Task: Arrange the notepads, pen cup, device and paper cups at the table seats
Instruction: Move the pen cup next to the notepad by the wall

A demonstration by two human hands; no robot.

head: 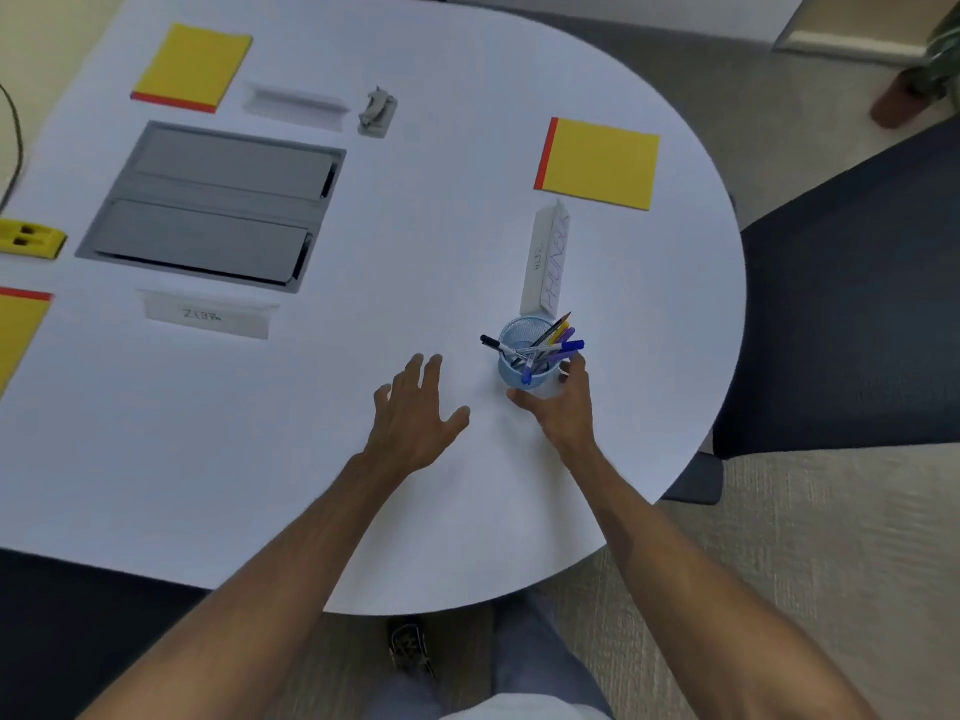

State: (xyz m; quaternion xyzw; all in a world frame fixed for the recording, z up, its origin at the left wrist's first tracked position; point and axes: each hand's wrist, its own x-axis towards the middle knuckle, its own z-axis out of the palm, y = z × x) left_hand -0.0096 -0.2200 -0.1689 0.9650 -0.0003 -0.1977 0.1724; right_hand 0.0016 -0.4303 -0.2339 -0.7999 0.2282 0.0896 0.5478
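Head view: your right hand [558, 402] wraps the pen cup [530, 358] low on its blue mesh wall, fingers [575, 367] clamped around it, likely so the loose pens don't tip it. It stands on the white surface [260, 459], just beside the name card [548, 262]. Your left hand [415, 413] hovers, fingers spread, empty. Yellow notepad [600, 163] already marks that seat.

Your forearms are bare, no sleeves showing, and you wear blue trousers [540, 662], a white top [524, 711] and a dark patterned shoe [410, 649].
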